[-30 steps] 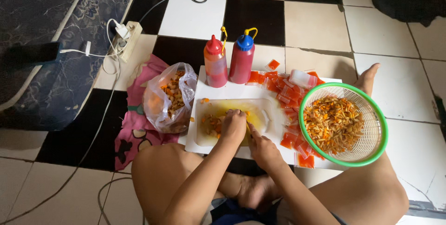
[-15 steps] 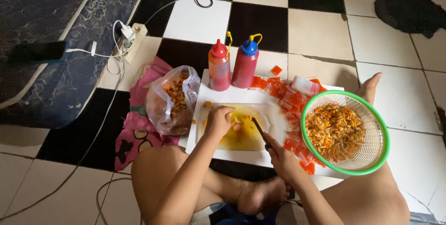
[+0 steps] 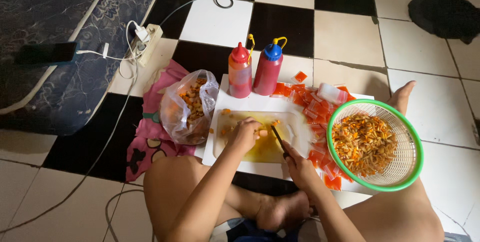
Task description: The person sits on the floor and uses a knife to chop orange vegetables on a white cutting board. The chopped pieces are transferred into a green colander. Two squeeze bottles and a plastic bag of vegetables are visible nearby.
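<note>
On the white cutting board (image 3: 235,103), the left hand (image 3: 243,135) pins orange pieces while the right hand (image 3: 298,166) grips a dark-bladed knife (image 3: 276,135), mid-chopping; the next cut needs fingertips clear.

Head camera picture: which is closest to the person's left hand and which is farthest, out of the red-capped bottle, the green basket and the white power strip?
From the left hand:
1. Red-capped bottle, just beyond the cutting board, straight ahead.
2. Green basket, off to the right, on the person's knee side.
3. White power strip, far up on the left, by the mattress edge.
</note>
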